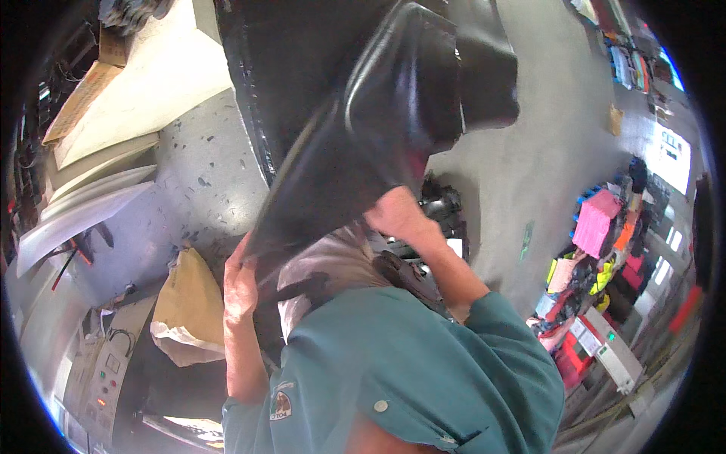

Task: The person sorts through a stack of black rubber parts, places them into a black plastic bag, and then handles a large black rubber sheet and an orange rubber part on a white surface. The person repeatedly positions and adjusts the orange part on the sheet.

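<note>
A large, glossy black sheet (310, 91), leather-like and supple, spreads away from me, with folds and bends on its right side. My right hand (401, 216) is closed in a fist on its near edge, slightly blurred. At the sheet's near left corner, my left hand (240, 284) pinches the edge, its fingers held together and its thumb partly hidden. Between my hands the near part of the sheet hangs in front of my body. Below my right hand there are dark items (442, 208) on the floor, partly covered by my arm.
To my left stand a brown paper bag (189, 303), a control box (110, 378) with buttons and pale stacked panels (98, 197). Small dark scraps (204, 181) litter the surface beyond. Far right, colourful bundles (597, 223) are piled near a light-coloured machine (609, 348).
</note>
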Motion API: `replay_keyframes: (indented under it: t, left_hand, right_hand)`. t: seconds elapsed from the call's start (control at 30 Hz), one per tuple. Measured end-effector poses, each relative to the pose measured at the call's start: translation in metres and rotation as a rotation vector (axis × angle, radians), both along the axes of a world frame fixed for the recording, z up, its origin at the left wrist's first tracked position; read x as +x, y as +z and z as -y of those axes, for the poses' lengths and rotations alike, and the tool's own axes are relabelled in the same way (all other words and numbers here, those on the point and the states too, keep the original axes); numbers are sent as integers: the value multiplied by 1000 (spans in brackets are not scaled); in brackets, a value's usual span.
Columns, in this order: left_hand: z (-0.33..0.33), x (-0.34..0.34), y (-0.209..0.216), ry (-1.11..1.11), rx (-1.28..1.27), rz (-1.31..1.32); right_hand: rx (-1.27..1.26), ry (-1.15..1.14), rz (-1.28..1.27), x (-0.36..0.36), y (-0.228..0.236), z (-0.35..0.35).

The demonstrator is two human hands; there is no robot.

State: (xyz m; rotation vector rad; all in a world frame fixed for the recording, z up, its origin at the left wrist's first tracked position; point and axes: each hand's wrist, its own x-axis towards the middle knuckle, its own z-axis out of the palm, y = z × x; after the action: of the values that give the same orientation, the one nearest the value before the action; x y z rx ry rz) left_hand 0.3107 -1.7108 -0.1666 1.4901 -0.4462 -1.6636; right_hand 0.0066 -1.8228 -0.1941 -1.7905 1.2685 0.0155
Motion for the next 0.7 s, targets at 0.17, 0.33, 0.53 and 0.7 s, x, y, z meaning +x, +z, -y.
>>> replay_keyframes:
  t: [0.17, 0.33, 0.53, 0.7]
  left_hand:
    - [-2, 30, -39, -340, -10, 299]
    - [-34, 67, -92, -644, -145, 972]
    - [-56, 74, -135, -470, 69, 693]
    - [-48, 76, -130, -393, -116, 423]
  right_hand:
    - [-354, -81, -23, 19, 14, 106]
    - [-580, -84, 508, 112, -26, 197]
    - [-504, -508, 173, -17, -129, 140]
    - [-232, -792, -536, -146, -216, 72]
